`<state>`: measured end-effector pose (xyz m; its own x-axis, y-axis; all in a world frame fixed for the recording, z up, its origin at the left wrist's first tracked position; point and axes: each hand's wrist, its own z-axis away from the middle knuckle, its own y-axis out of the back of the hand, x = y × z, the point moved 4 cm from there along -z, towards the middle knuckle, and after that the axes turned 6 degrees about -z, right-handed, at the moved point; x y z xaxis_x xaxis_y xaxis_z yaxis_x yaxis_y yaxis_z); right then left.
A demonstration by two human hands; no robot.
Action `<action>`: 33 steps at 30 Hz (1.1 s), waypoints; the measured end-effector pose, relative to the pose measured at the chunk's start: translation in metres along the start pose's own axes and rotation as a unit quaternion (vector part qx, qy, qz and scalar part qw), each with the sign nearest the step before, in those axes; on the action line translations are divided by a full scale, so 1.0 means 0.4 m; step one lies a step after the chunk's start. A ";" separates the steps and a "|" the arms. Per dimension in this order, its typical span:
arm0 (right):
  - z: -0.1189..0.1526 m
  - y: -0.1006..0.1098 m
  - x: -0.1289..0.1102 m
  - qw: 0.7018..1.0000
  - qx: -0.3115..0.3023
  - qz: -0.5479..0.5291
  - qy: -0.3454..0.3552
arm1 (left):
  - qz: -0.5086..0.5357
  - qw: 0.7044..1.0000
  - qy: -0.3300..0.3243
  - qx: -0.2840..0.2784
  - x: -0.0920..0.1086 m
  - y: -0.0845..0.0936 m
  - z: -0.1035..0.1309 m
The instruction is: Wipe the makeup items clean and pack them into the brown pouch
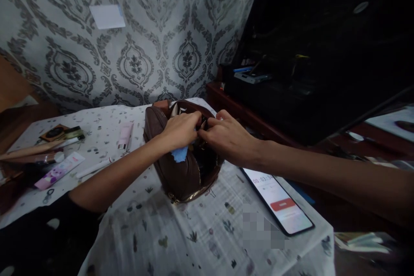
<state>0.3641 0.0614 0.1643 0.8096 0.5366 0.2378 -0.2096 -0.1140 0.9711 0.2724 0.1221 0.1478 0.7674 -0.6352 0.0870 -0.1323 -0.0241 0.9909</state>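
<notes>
A brown zip bag (pixel 176 179) lies unzipped on the cloth-covered table, with its opening toward me. Over that opening, my left hand (pixel 183 129) is closed, and a crumpled light-blue cloth (pixel 180 154) shows below its palm. Beside it, my right hand (pixel 228 138) is closed too, thumb and fingers pinched, almost touching the left fingertips. What the right fingers pinch is too small and dark to make out. Whitish items show inside the bag behind my left hand; its dark interior is partly hidden by both hands.
A phone (pixel 283 205) with a running timer lies at the table's right edge. On the left lie a pink tube (pixel 125 135), a purple-and-white tube (pixel 60 170), a white stick-like item (pixel 94 167) and a dark compact (pixel 56 133). A large black screen (pixel 323 51) stands at right.
</notes>
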 end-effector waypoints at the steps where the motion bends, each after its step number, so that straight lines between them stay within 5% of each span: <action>1: -0.002 -0.005 0.001 1.000 -0.006 -0.001 -0.001 | 0.000 1.000 -0.005 0.000 0.000 0.000 -0.001; 9: -0.002 -0.007 0.004 1.000 -0.017 -0.008 0.021 | 0.085 0.996 -0.003 0.039 -0.001 0.044 0.017; 17: 0.019 0.019 0.006 0.999 0.010 -0.010 0.040 | 0.164 0.979 0.017 0.123 -0.022 0.100 0.118; 23: 0.034 0.024 0.018 0.997 0.056 -0.039 0.030 | 0.123 0.977 0.012 0.174 -0.046 0.089 0.196; 28: 0.036 0.022 0.024 0.993 0.086 -0.077 0.039 | 0.029 0.978 -0.123 0.169 -0.035 0.044 0.245; 33: 0.031 0.035 0.047 0.980 0.151 -0.120 0.046 | -0.011 0.967 -0.149 0.204 -0.039 0.020 0.284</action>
<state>0.3833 0.0597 0.1825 0.7606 0.6490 0.0130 0.1629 -0.2102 0.9640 0.1882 0.0441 0.1426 0.5654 -0.8243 -0.0276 -0.4010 -0.3040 0.8642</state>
